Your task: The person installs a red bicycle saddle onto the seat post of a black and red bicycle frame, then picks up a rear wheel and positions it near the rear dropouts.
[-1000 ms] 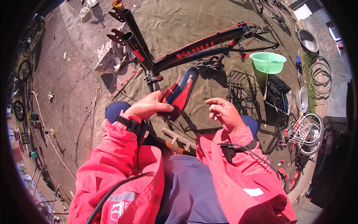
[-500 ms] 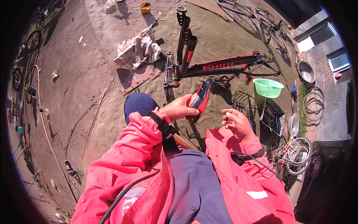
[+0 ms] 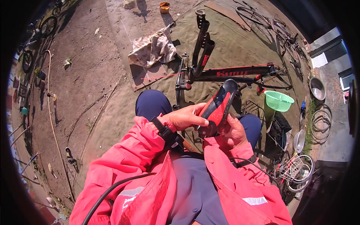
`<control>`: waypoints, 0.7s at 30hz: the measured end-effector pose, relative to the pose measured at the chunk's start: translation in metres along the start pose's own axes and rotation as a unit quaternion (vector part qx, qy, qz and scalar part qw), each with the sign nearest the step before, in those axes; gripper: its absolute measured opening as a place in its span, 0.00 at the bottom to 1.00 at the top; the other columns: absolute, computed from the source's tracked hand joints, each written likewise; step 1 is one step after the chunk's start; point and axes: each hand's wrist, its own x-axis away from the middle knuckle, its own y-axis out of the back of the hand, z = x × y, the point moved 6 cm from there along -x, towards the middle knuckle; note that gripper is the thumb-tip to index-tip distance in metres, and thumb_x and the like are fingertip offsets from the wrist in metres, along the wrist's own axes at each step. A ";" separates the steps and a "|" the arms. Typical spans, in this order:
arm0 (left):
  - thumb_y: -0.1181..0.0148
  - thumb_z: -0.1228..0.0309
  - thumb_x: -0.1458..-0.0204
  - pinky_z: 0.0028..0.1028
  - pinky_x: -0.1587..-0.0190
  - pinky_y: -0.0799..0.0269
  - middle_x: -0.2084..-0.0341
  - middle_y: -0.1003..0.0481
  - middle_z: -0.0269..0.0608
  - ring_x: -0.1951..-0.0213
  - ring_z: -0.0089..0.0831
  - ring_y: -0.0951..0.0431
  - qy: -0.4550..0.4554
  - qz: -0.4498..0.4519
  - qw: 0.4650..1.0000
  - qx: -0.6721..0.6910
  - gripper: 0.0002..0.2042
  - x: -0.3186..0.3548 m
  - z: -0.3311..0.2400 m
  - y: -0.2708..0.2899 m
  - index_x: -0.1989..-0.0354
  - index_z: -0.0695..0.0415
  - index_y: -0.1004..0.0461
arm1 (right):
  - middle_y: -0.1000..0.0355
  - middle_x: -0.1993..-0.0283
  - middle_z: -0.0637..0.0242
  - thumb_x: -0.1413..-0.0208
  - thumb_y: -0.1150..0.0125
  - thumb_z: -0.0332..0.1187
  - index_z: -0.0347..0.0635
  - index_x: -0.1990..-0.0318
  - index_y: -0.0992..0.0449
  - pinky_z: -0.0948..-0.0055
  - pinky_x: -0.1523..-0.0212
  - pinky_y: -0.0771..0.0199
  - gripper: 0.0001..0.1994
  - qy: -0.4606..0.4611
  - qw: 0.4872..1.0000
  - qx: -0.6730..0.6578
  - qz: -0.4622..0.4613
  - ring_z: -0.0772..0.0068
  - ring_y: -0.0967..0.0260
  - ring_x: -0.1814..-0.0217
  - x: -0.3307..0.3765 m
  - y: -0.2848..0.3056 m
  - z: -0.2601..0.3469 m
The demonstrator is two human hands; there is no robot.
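Note:
A black and red bicycle saddle (image 3: 221, 105) is held over my lap, its broad face toward me and its upper end pointing away to the right. My left hand (image 3: 186, 117) grips it from the left, with the thumb across its lower part. On the other side my right hand (image 3: 234, 132) is closed around the lower right edge, some fingers hidden behind the saddle. Just beyond stands a black bicycle frame (image 3: 247, 72) with red lettering and a bare fork (image 3: 203, 50) sticking up.
A stained cloth (image 3: 153, 47) lies on a board left of the frame. To the right are a green basin (image 3: 279, 101), a grey basin (image 3: 317, 89), tyres (image 3: 320, 125) and a wire basket (image 3: 290, 168). An orange-rimmed bucket (image 3: 164, 8) stands far off. Bicycles (image 3: 262, 22) lie at the far right.
The saddle has been turned to show more of its broad face. My right hand, apart from it before, has come in and taken hold. The whole view has shifted slightly.

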 end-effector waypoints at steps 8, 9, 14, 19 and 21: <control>0.37 0.67 0.45 0.29 0.51 0.28 0.50 0.27 0.41 0.51 0.25 0.27 0.042 -0.116 0.989 -0.079 0.34 0.027 0.003 -0.001 0.32 0.62 0.46 | 0.28 0.43 0.61 0.32 0.49 0.38 0.37 0.38 0.34 0.65 0.46 0.28 0.20 0.012 0.988 -0.005 0.153 0.65 0.28 0.43 0.003 -0.002 0.000; 0.36 0.66 0.44 0.29 0.51 0.28 0.49 0.28 0.43 0.50 0.26 0.27 0.033 -0.140 0.984 -0.101 0.34 0.029 0.002 0.001 0.32 0.62 0.46 | 0.28 0.43 0.62 0.32 0.49 0.38 0.38 0.37 0.35 0.65 0.47 0.28 0.20 0.012 0.986 -0.008 0.165 0.66 0.28 0.43 0.003 0.000 0.000; 0.37 0.60 0.42 0.29 0.48 0.30 0.43 0.32 0.46 0.47 0.27 0.29 0.020 -0.223 0.955 -0.195 0.34 0.044 0.003 0.017 0.32 0.62 0.46 | 0.26 0.45 0.64 0.33 0.47 0.36 0.39 0.39 0.31 0.64 0.44 0.28 0.18 0.002 0.997 -0.012 0.072 0.66 0.27 0.44 -0.013 0.024 -0.001; 0.37 0.59 0.41 0.29 0.47 0.31 0.43 0.31 0.47 0.48 0.27 0.29 0.051 -0.241 0.938 -0.244 0.34 0.042 0.002 0.033 0.32 0.62 0.45 | 0.30 0.56 0.70 0.36 0.41 0.37 0.42 0.48 0.27 0.69 0.54 0.33 0.13 0.026 0.996 -0.021 -0.081 0.71 0.32 0.55 -0.034 0.038 -0.005; 0.37 0.59 0.42 0.28 0.51 0.28 0.49 0.27 0.48 0.52 0.27 0.26 0.066 -0.231 0.931 -0.276 0.33 0.037 -0.003 0.036 0.34 0.63 0.43 | 0.37 0.70 0.77 0.36 0.40 0.39 0.47 0.56 0.26 0.76 0.71 0.41 0.08 0.033 0.994 -0.001 -0.107 0.79 0.40 0.72 -0.037 0.035 -0.002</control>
